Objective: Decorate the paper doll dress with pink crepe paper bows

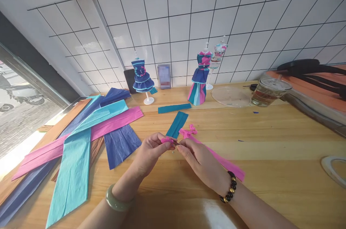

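My left hand (151,151) and my right hand (197,160) meet at the middle of the wooden table (270,171), fingers pinched together on the end of a pink crepe paper strip (229,166). The strip runs out from under my right hand toward the right. A small pink paper bow (189,130) lies just beyond my fingertips, beside a teal paper strip (177,124). A second teal strip (174,108) lies farther back.
Long pink (54,148), light blue (72,171) and dark blue (121,144) crepe sheets lie at the left. Three small mannequins in paper dresses (142,77) (200,81) (217,56) stand by the tiled wall. A clear lid (231,96) and glass cup (267,92) sit at the right.
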Available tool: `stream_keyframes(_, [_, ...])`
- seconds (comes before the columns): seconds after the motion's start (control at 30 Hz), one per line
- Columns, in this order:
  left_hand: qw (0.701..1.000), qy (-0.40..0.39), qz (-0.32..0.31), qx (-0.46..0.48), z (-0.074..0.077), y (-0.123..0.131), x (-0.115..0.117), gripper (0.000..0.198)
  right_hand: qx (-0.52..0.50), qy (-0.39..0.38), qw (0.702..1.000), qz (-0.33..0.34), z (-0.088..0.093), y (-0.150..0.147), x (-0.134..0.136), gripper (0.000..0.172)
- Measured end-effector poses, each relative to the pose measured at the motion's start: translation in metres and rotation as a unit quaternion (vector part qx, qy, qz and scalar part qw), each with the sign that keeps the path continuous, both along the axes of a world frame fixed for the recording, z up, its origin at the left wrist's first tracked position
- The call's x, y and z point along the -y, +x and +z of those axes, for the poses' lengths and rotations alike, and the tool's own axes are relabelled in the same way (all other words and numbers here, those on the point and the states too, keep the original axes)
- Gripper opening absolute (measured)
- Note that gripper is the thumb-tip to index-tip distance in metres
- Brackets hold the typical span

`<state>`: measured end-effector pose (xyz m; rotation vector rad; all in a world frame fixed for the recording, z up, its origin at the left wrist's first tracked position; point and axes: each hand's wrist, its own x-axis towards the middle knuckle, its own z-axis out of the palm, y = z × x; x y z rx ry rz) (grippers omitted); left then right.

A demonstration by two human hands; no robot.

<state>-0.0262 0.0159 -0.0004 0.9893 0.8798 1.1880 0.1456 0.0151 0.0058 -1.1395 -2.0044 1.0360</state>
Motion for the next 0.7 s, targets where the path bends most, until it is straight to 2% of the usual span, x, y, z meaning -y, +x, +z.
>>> stream_keyframes(0.13, [1.000,0.001,0.010,-0.025,0.0009,0.0011,0.0016,0.008,-0.005,0.002,1.000,-0.008,-0.0021,-0.0006,-0.0004,0.028])
stream_keyframes(0.5, [1.000,0.004,0.002,0.002,-0.0075,0.0010,-0.0002,0.008,-0.007,0.016,1.000,-0.018,-0.0013,-0.0004,-0.0010,0.028])
stream_keyframes(0.7, [1.000,-0.001,0.005,0.003,-0.0073,0.0014,0.0010,0.008,-0.006,0.025,1.000,-0.018,-0.0015,-0.0007,-0.0005,0.028])
